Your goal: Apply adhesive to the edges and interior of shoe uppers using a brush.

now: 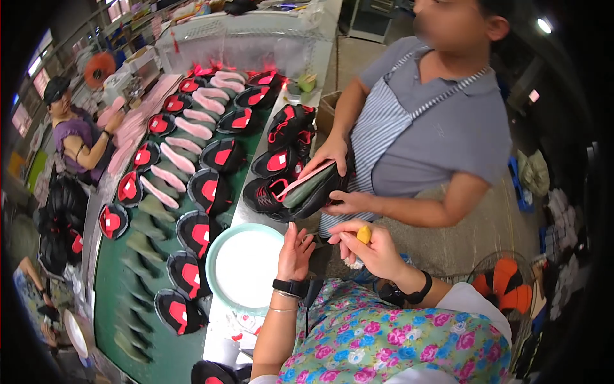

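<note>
My left hand (295,255) is open, palm turned inward and fingers stretched, just right of a pale green basin (213,248) filled with a white substance. In my right hand (378,251) is a brush with a yellow handle (364,234); its whitish bristles (352,263) point down below my fingers. In front of me, a co-worker's two hands (329,158) hold a black shoe upper (320,197) together with a pink and grey-green insole (300,187). That shoe upper is close above my hands, and I cannot tell whether my fingers touch it.
On a green conveyor belt (109,291) lie rows of black and red shoe uppers (204,191) and pink insoles (173,158). Finished-looking black shoes (291,125) sit on the white ledge. Another person (80,137) works across the belt. A fan with orange blades (508,285) stands at right.
</note>
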{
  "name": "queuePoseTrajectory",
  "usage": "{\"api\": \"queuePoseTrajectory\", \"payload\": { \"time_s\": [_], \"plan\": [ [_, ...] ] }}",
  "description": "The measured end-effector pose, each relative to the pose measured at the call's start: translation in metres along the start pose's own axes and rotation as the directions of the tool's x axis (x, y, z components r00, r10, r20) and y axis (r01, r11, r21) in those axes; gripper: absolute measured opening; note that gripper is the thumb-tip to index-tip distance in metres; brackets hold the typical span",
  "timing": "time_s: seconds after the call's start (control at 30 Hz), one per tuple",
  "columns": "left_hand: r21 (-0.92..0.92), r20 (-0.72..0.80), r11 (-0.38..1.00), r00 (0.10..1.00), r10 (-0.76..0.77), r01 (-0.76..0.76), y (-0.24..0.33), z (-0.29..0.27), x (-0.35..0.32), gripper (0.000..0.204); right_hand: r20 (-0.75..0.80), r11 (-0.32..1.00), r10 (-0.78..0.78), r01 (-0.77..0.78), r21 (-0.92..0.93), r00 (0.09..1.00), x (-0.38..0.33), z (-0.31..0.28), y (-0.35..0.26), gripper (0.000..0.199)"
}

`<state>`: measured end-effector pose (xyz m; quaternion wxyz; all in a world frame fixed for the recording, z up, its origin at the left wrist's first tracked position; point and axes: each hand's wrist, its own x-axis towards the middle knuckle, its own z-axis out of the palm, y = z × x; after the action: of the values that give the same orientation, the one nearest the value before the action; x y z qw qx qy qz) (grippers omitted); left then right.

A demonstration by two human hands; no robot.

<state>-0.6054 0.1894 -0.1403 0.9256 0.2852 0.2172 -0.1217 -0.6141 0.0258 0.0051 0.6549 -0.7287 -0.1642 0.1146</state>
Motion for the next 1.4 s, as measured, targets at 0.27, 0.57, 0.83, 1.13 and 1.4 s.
{"api": "queuePoseTrajectory", "payload": {
  "time_s": [0.27, 0.57, 0.83, 1.13, 1.4],
  "plan": [
    [-0.206, -0.217, 0.910, 0.923, 0.317, -0.361, -0.008, 0.047, 0.044, 0.069, 0.178, 0.985, 0.021, -0.051, 0.167, 0.984, 0.040, -0.058, 0.003, 0.019],
    [0.027, -0.681, 0.831, 0.599, 0.421, -0.555, 0.020, 0.050, 0.084, 0.082, 0.293, 0.969, -0.005, -0.067, 0.237, 0.956, 0.068, -0.075, 0.007, 0.020],
    [0.160, -0.701, 0.844, 0.543, 0.463, -0.512, 0.045, 0.057, 0.137, 0.048, 0.266, 0.970, 0.038, -0.099, 0.222, 0.963, 0.077, -0.075, 0.011, 0.020],
    [-0.033, -0.432, 0.616, 0.568, 0.701, -0.787, 0.089, 0.062, 0.108, 0.053, 0.250, 0.927, 0.112, -0.192, 0.323, 0.962, 0.089, -0.075, 0.009, 0.020],
    [-0.080, -0.590, 0.343, 0.322, 0.741, -0.936, 0.169, 0.011, -0.088, 0.038, 0.392, 0.936, 0.059, -0.187, 0.297, 0.918, 0.102, -0.017, -0.019, 0.017]
  ]
}}
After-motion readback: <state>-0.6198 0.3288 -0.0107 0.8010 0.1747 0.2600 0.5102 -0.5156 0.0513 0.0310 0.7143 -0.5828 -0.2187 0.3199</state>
